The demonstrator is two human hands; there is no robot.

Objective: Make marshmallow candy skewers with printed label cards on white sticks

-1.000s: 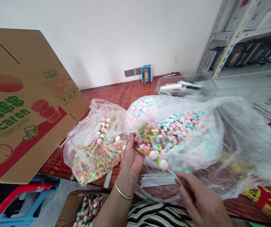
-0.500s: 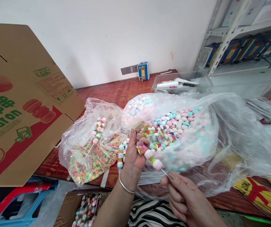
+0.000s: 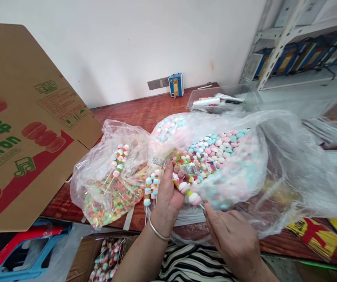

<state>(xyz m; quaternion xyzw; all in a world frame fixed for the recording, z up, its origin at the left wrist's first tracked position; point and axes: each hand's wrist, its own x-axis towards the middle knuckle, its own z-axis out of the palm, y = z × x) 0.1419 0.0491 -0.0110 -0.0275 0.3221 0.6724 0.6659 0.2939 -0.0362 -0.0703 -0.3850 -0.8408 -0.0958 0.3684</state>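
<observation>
While your left hand grips the candy skewer at its top, your right hand pinches its stick end, beside the big bag of marshmallows on the table.

Plain white wall behind, evenly lit, with a small brownish stain toward the right. Grey socket strip low on the wall, just beside a small blue and yellow box standing at the table's back edge. Reddish-brown wood-grain table running up to the wall. Grey metal shelving at right, blue-edged items lined along one shelf. Large printed cardboard carton leaning at left, green lettering and red band on its face. Clear plastic tray near the shelving. Below the table edge, red and blue plastic stool.
</observation>
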